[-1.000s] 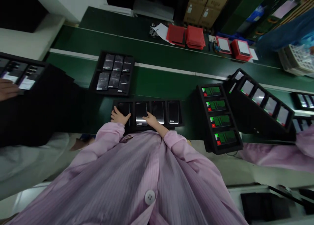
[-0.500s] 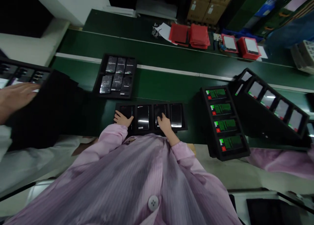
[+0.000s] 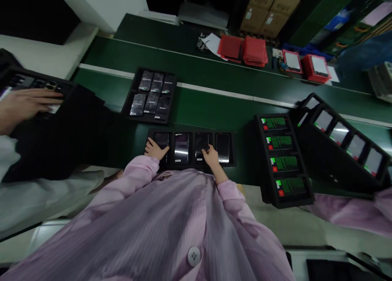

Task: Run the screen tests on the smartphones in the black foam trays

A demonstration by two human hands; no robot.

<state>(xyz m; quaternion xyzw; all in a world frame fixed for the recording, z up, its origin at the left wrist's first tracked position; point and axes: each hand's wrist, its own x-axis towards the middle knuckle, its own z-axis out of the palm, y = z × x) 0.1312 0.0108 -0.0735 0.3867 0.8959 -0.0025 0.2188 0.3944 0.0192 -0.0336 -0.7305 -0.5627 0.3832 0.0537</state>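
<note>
Head camera view: the left hand (image 3: 156, 150) lay at the left end of a black tray (image 3: 233, 152) on the near side of the green counter (image 3: 211, 105). Its thumb was spread wide from the fingers, over the leftmost phone (image 3: 163, 139), without a closed grip. The right hand (image 3: 212, 157) was at the third phone (image 3: 201, 142) from the left, its thumb and fingers slightly apart near the phone's right edge; whether they gripped it could not be told. That phone lay face up in its own compartment, as did the other three in the row.

Farther off and to the left, another tray (image 3: 174, 89) held six dark flat devices (image 3: 163, 105). To the right, a tilted tray (image 3: 269, 183) carried four phones with green and red screens (image 3: 283, 142). Red stacks (image 3: 255, 50) sat on the far side. At the left edge, a co-worker's hand (image 3: 27, 105) reached over a separate tray (image 3: 65, 84); a pink sleeve (image 3: 343, 211) showed at the right.
</note>
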